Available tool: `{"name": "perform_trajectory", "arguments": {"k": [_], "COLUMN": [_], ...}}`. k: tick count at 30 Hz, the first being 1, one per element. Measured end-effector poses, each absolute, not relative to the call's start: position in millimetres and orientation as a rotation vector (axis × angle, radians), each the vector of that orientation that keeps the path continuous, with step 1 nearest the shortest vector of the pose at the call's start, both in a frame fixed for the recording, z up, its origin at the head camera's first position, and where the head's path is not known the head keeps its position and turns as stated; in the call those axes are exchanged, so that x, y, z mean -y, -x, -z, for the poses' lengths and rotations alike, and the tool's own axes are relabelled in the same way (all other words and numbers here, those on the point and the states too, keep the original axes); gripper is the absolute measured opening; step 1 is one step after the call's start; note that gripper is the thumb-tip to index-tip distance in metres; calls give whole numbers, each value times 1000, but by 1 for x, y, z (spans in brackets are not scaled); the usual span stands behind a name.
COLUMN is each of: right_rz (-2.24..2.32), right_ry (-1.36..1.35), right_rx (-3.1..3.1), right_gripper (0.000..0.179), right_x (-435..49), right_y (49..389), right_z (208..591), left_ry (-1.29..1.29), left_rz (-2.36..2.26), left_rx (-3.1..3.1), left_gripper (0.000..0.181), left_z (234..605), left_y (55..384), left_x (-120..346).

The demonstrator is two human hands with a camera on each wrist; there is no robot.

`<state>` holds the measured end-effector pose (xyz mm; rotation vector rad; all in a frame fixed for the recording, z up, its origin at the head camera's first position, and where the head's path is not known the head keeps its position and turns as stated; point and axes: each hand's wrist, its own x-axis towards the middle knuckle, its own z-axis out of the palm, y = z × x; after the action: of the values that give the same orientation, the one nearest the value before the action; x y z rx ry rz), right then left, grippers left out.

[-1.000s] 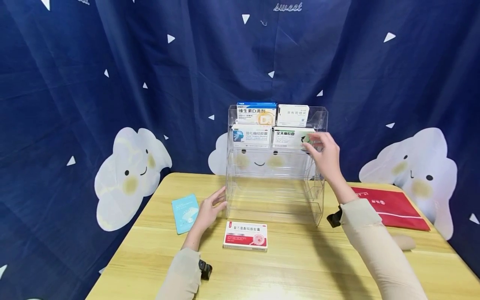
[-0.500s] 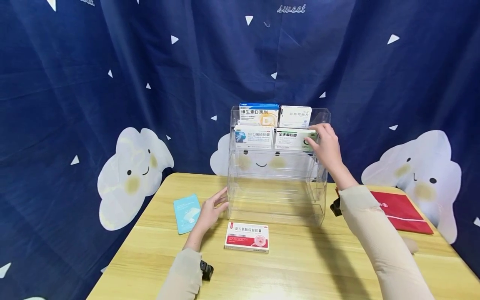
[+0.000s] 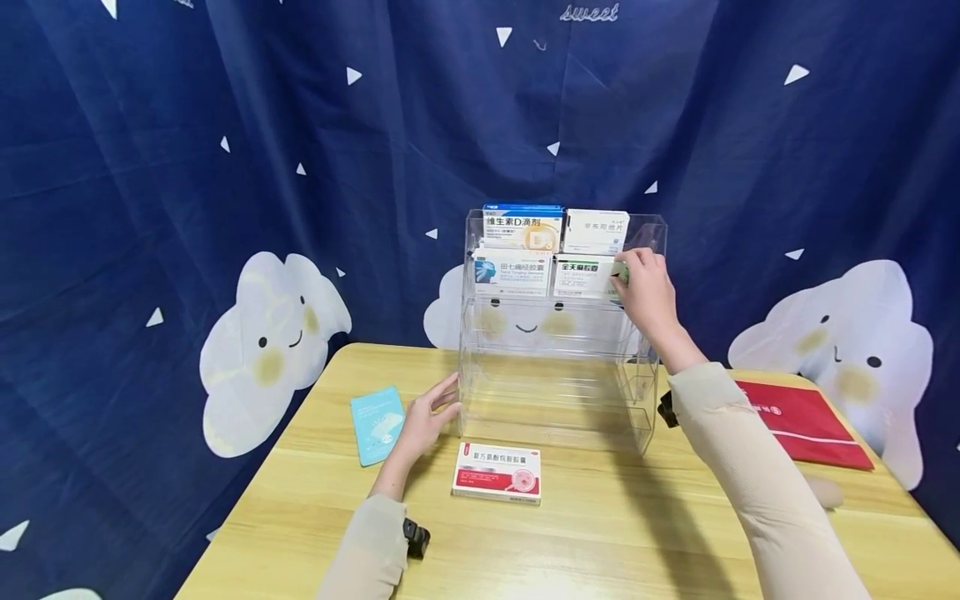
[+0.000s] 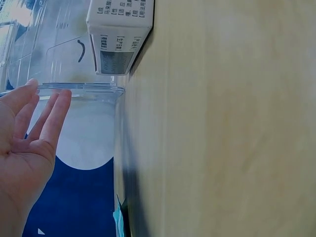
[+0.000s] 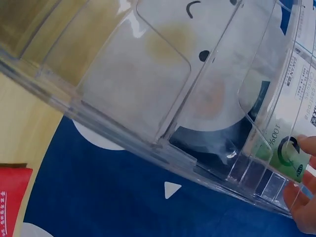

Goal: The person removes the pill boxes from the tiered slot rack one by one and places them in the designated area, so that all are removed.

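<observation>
A clear acrylic tiered display rack [image 3: 551,432] stands on the table. My right hand [image 3: 649,293] is at the right end of a white-and-green medicine box [image 3: 583,277] in the second tier. In the right wrist view, thumb and fingers [image 5: 301,212] pinch the box's green end. Low at the rack's left side, my left hand [image 3: 422,427] reaches with extended fingers; in the left wrist view the fingertips [image 4: 61,96] are right at the rack's edge. A red-and-white medicine box [image 3: 497,473] lies flat in front of the rack.
A blue-topped vitamin D box [image 3: 522,227] and a white box [image 3: 596,231] fill the top tier. Another white box [image 3: 512,272] sits left in the second tier. A light-blue packet [image 3: 377,423] lies left, a red pouch [image 3: 806,423] right. A dark blue curtain [image 3: 405,100] hangs behind.
My right hand shifts its fingers from the front of the white-and-green box to its upper right end. The left hand stays beside the rack. The whole view drifts slightly.
</observation>
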<state>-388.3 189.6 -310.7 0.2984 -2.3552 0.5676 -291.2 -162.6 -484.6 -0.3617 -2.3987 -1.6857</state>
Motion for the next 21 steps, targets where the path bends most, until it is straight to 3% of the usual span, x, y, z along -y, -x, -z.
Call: {"name": "perform_trajectory", "arguments": {"k": [21], "right_rz": [-639], "right_ry": [-434], "right_rx": [2263], "right_gripper": [22], "right_x": [-196], "right_y": [391], "right_z": [315], "left_ry": [371], "left_rz": [1683], "left_rx": [2416], "left_gripper": [56], "left_z": [485], "left_y": [293], "left_x": [165]}}
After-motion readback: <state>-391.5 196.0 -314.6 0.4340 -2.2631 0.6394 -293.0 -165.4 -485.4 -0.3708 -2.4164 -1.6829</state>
